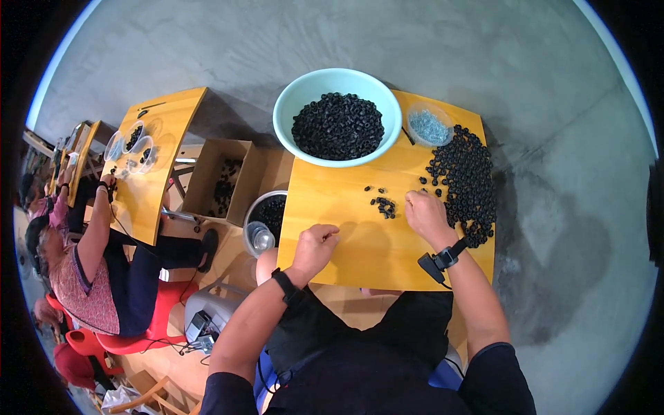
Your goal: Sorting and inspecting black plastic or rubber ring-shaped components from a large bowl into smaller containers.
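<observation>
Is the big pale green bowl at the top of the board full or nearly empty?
Full. The pale green bowl holds a heaped mound of small black rings covering its bottom and reaching almost to the rim.

One teal bowl (285, 104), one clear cup (429, 126), perhaps hundreds of black rings (469, 173).

An open brown cardboard box (223, 176) stands on the floor just left of the wooden table (346, 249), its flaps spread and small black parts lying at the bottom. It sits between that table and the neighbouring one. No label, sign or screen can be made out; a small device low on the floor left of the table is too unclear to tell.
</observation>
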`<state>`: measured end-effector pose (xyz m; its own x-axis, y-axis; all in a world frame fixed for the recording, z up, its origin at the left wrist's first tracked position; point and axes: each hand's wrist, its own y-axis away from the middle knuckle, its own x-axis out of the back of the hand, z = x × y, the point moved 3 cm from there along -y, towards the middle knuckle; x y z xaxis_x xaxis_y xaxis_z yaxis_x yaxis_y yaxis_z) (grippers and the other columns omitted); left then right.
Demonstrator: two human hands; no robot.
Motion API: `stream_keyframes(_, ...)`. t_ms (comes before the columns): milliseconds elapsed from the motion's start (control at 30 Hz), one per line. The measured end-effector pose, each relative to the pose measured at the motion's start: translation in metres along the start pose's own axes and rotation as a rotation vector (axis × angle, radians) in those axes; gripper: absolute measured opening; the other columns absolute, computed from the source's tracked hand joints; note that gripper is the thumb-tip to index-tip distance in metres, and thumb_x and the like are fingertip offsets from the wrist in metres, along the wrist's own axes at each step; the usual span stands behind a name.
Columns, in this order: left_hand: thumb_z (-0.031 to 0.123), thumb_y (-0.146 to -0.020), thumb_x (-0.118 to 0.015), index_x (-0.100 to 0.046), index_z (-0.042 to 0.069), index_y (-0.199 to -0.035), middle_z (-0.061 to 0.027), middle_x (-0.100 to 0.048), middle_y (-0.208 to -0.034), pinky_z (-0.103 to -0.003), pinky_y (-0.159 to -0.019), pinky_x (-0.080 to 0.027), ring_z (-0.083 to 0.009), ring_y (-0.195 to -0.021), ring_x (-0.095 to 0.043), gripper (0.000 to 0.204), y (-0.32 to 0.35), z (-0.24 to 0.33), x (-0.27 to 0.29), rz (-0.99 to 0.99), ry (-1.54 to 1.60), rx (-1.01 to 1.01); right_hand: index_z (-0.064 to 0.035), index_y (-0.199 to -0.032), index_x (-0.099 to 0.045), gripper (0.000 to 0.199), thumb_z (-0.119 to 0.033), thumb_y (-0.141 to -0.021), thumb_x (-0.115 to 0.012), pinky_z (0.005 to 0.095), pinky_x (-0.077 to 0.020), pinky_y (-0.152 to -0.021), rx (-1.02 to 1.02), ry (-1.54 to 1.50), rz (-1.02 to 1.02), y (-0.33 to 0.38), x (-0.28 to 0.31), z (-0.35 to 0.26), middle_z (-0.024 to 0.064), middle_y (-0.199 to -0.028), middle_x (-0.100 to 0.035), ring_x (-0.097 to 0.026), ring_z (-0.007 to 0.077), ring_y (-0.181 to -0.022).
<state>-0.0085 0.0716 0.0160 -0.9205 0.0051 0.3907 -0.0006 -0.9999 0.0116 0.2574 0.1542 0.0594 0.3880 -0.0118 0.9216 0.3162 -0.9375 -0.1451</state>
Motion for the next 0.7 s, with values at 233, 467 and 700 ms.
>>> stream_keyframes(233, 0.006, -0.078, -0.064, -0.070, -0.001, -0.093, -0.0200, -0.066, -0.085, -0.038, -0.071, -0.053, -0.0340, -0.078, -0.066, 0.017, 0.001, -0.010, -0.003, 0.050, -0.153, -0.076, 0.0008, -0.080, -0.060, 0.011, -0.009, -0.083, -0.059, 0.0454, -0.0493, -0.064, -0.014, -0.092, -0.031, 0.013, 0.004, -0.011, 0.0187, -0.077, -0.061, -0.061, 0.0377, -0.073)
stream_keyframes(467, 0.013, -0.080, -0.065, -0.067, 0.006, -0.082, -0.0128, -0.062, -0.076, -0.043, -0.062, -0.051, -0.0337, -0.071, -0.063, 0.008, 0.002, -0.007, -0.004, 0.231, -0.369, -0.162, -0.0005, -0.082, -0.064, 0.007, -0.007, -0.081, -0.060, 0.0427, -0.0501, -0.063, 0.060, -0.277, 0.013, 0.003, 0.011, -0.033, 0.0174, -0.078, -0.064, -0.062, 0.0354, -0.071)
stream_keyframes(700, 0.021, -0.082, -0.064, -0.064, 0.009, -0.081, -0.0109, -0.061, -0.073, -0.043, -0.058, -0.051, -0.0325, -0.067, -0.062, 0.011, 0.004, -0.005, -0.005, 0.207, -0.512, -0.139, -0.0029, -0.089, -0.064, 0.008, -0.007, -0.084, -0.059, 0.0435, -0.0484, -0.061, 0.239, -0.320, 0.133, -0.050, 0.036, -0.076, 0.0154, -0.078, -0.062, -0.062, 0.0352, -0.071)
